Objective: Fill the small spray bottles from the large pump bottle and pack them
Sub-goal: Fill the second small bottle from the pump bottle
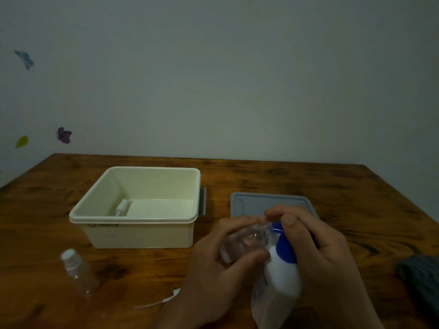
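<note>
While the left hand point(221, 264) curls round a small clear spray bottle point(244, 241) and tips its neck toward the blue pump head point(283, 245) of the large white pump bottle point(282, 281), the right hand point(318, 248) wraps over that pump head, thumb and fingers bent about the nozzle. Filling of this bottle looks to be under way; how much liquid is in it I cannot tell through the dim light.

One bottle seems already packed: a small spray bottle with a white cap point(123, 207) lies on the floor of the cream storage box point(152, 233), near its left wall. A second small bottle point(79, 271) lies on its side on the desk point(308, 179), front left, clear and seemingly empty, so it probably remains to be filled. Just in front of the left wrist lies a white spray top with its thin tube point(161, 301), likely the one to go back on the held bottle.

Left to do, by my judgement: finish this fill, refit the top, fill the other bottle, pack both, and close the box with the grey lid point(251, 203) lying flat behind the hands. A dark cloth-like shape point(420, 274) sits at the right edge, well apart. Nothing blocks the way to the box.
</note>
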`<state>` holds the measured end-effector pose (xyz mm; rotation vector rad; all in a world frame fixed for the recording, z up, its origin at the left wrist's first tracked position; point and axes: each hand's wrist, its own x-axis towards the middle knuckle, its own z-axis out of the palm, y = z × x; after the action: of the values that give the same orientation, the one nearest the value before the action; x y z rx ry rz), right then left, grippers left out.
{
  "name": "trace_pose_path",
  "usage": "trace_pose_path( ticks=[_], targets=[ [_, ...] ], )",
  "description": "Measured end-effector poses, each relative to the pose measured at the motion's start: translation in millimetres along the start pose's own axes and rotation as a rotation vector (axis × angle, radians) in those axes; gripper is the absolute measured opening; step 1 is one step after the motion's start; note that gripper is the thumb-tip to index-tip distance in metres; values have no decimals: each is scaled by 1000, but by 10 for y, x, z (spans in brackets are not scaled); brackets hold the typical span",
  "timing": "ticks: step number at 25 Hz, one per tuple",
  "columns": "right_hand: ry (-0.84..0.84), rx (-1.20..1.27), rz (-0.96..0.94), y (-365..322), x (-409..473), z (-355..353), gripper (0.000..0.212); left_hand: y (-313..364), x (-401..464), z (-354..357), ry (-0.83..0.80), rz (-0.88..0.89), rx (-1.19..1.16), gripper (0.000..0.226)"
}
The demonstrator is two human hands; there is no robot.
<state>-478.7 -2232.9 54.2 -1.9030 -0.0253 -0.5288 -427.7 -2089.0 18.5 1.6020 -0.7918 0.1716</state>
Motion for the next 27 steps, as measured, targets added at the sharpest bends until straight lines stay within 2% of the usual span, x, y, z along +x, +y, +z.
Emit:
trace_pose_path(
  ticks=[2, 5, 14, 22, 27],
  targets=[
    [5, 11, -10, -22, -4, 8, 20, 7, 1, -3, 2, -4, -18, 49],
    [43, -9, -76, -3, -16, 34, 27, 8, -11, 5, -2, -21, -9, 50],
    [30, -81, -70, 20, -11, 12, 35, -14, -18, 21, 13, -66, 8, 61],
    [53, -30, -71, 33, -1, 46, 28, -16, -7, 32, 4, -65, -5, 53],
    [30, -25, -66, 44, -20, 31, 30, -22, -23, 42, 15, -75, 11, 57]
  ],
)
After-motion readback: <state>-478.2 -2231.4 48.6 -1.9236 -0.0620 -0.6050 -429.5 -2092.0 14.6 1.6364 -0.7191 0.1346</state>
